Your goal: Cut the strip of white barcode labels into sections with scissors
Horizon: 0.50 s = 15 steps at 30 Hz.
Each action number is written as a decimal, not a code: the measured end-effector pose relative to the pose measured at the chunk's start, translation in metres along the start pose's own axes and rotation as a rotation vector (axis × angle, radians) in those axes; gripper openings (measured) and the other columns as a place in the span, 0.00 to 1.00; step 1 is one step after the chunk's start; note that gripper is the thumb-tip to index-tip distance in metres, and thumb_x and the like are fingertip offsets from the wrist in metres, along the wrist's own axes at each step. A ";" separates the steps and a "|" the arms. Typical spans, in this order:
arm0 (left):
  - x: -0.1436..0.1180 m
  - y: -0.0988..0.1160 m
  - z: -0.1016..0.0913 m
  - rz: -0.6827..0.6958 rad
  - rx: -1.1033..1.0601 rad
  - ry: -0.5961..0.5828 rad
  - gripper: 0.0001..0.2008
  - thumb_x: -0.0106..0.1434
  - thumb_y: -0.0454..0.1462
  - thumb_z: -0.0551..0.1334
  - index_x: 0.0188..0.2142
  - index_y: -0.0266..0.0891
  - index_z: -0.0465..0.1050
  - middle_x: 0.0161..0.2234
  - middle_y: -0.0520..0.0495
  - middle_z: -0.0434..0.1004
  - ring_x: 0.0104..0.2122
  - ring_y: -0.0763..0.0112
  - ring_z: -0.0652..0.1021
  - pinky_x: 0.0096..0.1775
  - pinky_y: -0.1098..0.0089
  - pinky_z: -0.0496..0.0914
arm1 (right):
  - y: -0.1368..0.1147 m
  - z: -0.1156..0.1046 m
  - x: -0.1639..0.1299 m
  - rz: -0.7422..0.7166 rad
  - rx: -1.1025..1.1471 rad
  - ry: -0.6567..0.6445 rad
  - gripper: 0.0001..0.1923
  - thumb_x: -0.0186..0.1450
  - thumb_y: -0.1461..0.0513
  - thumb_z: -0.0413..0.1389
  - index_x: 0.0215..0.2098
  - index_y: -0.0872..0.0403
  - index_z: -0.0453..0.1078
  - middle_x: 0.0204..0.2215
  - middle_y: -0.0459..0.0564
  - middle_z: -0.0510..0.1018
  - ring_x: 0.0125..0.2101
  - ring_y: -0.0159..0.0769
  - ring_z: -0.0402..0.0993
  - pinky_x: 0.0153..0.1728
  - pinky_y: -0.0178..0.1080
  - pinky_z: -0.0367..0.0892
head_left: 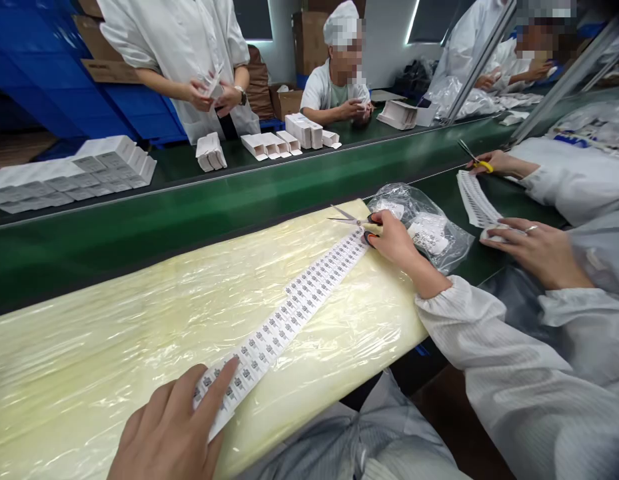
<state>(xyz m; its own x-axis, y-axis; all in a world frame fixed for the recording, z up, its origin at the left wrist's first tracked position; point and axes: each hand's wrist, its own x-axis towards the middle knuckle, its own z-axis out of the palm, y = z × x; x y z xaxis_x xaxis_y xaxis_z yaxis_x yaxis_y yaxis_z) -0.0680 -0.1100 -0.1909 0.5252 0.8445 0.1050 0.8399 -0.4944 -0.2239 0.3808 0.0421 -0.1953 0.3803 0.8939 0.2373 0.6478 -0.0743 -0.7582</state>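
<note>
White label strip (pixel 294 303) has tiny print I can't read, its near end pinned flat under my open left hand (pixel 172 427), while my right hand (pixel 395 239) grips scissors (pixel 350 219) at the far end.

Small white cardboard boxes (pixel 272 145) stand along the far edge of the dark green conveyor belt (pixel 139 227); flat white cartons (pixel 69 175) pile at its left end, blue plastic crates (pixel 49 67) behind.

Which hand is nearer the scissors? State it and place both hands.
Right. The right hand grips the scissors at the far end of the label strip; the left hand presses the strip's near end.
</note>
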 end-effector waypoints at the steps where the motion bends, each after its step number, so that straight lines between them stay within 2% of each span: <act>1: 0.001 0.000 0.000 0.018 0.012 0.012 0.27 0.67 0.38 0.52 0.65 0.49 0.67 0.51 0.35 0.75 0.44 0.48 0.76 0.39 0.55 0.71 | -0.004 -0.003 -0.006 -0.004 0.014 0.020 0.21 0.53 0.63 0.64 0.43 0.53 0.65 0.48 0.60 0.77 0.51 0.55 0.72 0.53 0.53 0.65; 2: 0.001 0.000 0.000 0.034 0.018 0.027 0.27 0.66 0.38 0.53 0.65 0.48 0.67 0.50 0.36 0.75 0.44 0.48 0.76 0.39 0.56 0.72 | -0.010 -0.006 -0.014 -0.008 0.029 0.040 0.22 0.54 0.61 0.64 0.45 0.52 0.64 0.50 0.60 0.77 0.52 0.54 0.72 0.53 0.54 0.66; 4: 0.002 0.001 -0.001 0.061 0.017 0.045 0.27 0.66 0.38 0.54 0.64 0.47 0.67 0.50 0.36 0.75 0.42 0.50 0.77 0.38 0.57 0.72 | -0.022 -0.010 -0.032 0.005 0.140 0.007 0.23 0.59 0.54 0.63 0.47 0.51 0.61 0.50 0.59 0.77 0.46 0.49 0.76 0.47 0.50 0.71; 7: 0.005 0.004 -0.005 0.031 0.003 0.035 0.26 0.65 0.36 0.55 0.63 0.44 0.69 0.50 0.36 0.75 0.42 0.52 0.77 0.38 0.58 0.73 | -0.038 -0.009 -0.053 0.105 0.482 -0.246 0.26 0.61 0.44 0.62 0.47 0.50 0.62 0.45 0.55 0.80 0.35 0.40 0.79 0.37 0.43 0.75; 9: 0.009 0.007 -0.008 0.019 0.003 0.042 0.26 0.64 0.34 0.54 0.61 0.42 0.70 0.49 0.35 0.75 0.41 0.52 0.77 0.37 0.58 0.73 | -0.043 -0.004 -0.059 0.228 0.642 -0.359 0.29 0.57 0.42 0.67 0.44 0.51 0.65 0.43 0.54 0.80 0.35 0.38 0.78 0.36 0.39 0.74; 11: 0.011 0.010 -0.011 0.023 0.003 0.052 0.25 0.64 0.33 0.54 0.61 0.41 0.70 0.49 0.34 0.75 0.41 0.52 0.77 0.36 0.58 0.73 | -0.044 -0.001 -0.063 0.326 0.663 -0.343 0.29 0.54 0.43 0.69 0.40 0.52 0.67 0.40 0.53 0.80 0.33 0.35 0.77 0.33 0.35 0.73; 13: 0.011 0.012 -0.013 0.036 -0.013 0.064 0.25 0.64 0.33 0.55 0.61 0.40 0.69 0.49 0.35 0.74 0.41 0.53 0.77 0.36 0.59 0.73 | -0.045 -0.003 -0.077 0.366 0.708 -0.378 0.26 0.57 0.43 0.67 0.39 0.53 0.69 0.38 0.52 0.79 0.29 0.32 0.73 0.27 0.33 0.70; 15: 0.010 0.014 -0.014 0.020 -0.043 0.088 0.25 0.64 0.33 0.55 0.60 0.39 0.68 0.48 0.34 0.74 0.41 0.52 0.76 0.36 0.58 0.73 | -0.049 -0.011 -0.105 0.393 0.826 -0.574 0.25 0.62 0.42 0.63 0.40 0.53 0.70 0.37 0.51 0.79 0.24 0.28 0.69 0.23 0.32 0.67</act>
<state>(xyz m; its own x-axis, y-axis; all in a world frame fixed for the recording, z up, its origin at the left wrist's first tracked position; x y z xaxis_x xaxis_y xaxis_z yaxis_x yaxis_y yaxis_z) -0.0491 -0.1113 -0.1794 0.5506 0.8137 0.1864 0.8330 -0.5212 -0.1854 0.3168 -0.0530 -0.1763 -0.0408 0.9622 -0.2694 -0.1798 -0.2723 -0.9453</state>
